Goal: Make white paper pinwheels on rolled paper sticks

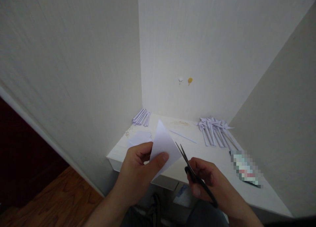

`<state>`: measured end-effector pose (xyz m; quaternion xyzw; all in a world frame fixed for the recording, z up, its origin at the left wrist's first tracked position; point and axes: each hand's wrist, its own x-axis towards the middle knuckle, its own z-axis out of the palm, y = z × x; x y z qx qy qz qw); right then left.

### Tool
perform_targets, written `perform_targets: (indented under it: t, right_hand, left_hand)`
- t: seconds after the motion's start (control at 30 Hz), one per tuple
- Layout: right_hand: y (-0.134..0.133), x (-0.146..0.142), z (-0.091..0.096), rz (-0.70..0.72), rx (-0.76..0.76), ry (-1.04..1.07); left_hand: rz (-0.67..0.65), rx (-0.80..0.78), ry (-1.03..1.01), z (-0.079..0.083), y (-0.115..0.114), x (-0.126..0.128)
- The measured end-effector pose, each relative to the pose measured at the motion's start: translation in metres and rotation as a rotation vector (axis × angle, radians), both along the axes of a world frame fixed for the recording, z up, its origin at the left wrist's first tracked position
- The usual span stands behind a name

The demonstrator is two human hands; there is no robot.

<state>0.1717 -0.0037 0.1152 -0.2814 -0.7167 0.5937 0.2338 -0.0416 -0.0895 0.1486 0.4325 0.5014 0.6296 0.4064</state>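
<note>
A white sheet of paper (164,144) with a pointed top corner is pinched in my left hand (140,167), thumb on its near face. My right hand (207,177) grips a pair of dark-handled scissors (189,164), fingers around the handles. The blades point up and left, slightly parted, close to the paper's right corner; I cannot tell whether they touch it. Both hands are above the front edge of a white table (197,161). Behind the left hand lies more white paper (139,138), partly hidden.
Rolled paper sticks (141,117) lie at the back left. Several paper pinwheels (214,129) on sticks are heaped at the back right. A single thin paper stick (183,136) lies mid-table. A blurred-out flat object (245,169) rests at right. Walls enclose three sides; two hooks (190,80) hang behind.
</note>
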Motion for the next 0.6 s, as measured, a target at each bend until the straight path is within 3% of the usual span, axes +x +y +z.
perform_targets:
  t: [0.23, 0.6]
  right_hand:
    - [-0.0017, 0.0012, 0.0041, -0.010, 0.069, -0.055]
    - [-0.0031, -0.0003, 0.0063, -0.074, 0.053, -0.097]
  left_hand:
    - [-0.052, -0.025, -0.062, 0.0053, -0.0029, 0.0033]
    - [-0.139, -0.023, -0.191, 0.0040, 0.0006, 0.0022]
